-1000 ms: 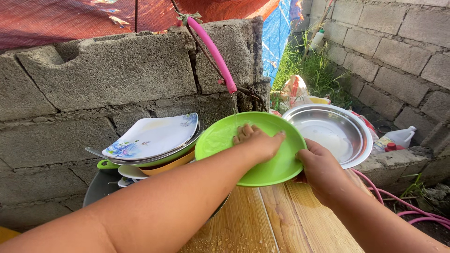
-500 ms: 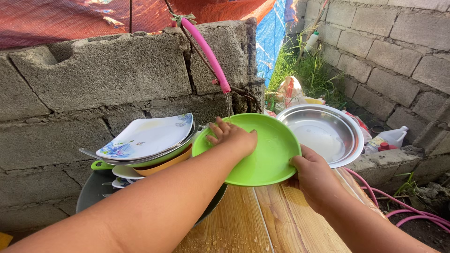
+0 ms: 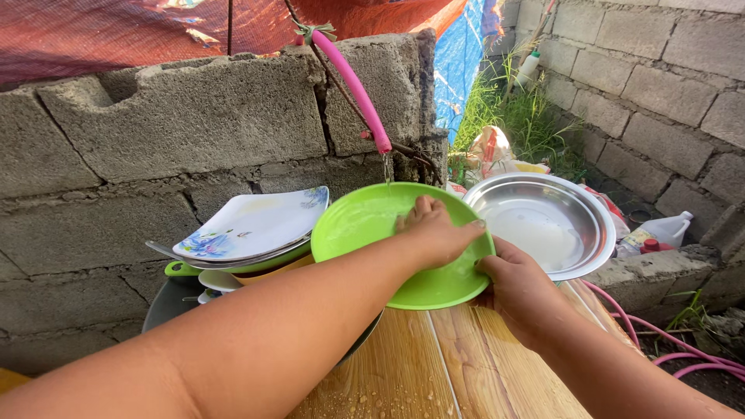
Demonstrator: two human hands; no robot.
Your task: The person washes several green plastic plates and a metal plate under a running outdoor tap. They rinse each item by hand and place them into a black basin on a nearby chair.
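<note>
Rinsing the green plate (image 3: 365,225) well looks to call for keeping it tilted under the thin stream falling from the pink hose (image 3: 353,89), so water runs across the face and off the low edge, while the palm sweeps the whole surface rather than one patch. The plate sits above the far edge of the wet wooden table (image 3: 458,365), just in front of the block wall (image 3: 194,124).

The left hand (image 3: 434,233) lies flat on the inside of the plate, fingers spread and slightly curled, pressing on it rather than clasping anything. The right hand (image 3: 520,291) grips the plate's near right rim, the thumb over the top edge and the fingers hidden beneath, so it carries the weight; a firm pinch there seems wise, as the surface is likely slippery.

A steel basin (image 3: 543,225) rests just beside the plate toward the table's far right corner. A stack of dishes topped by a square flowered plate (image 3: 248,225) stands toward the far left, close to the green plate's rim.
</note>
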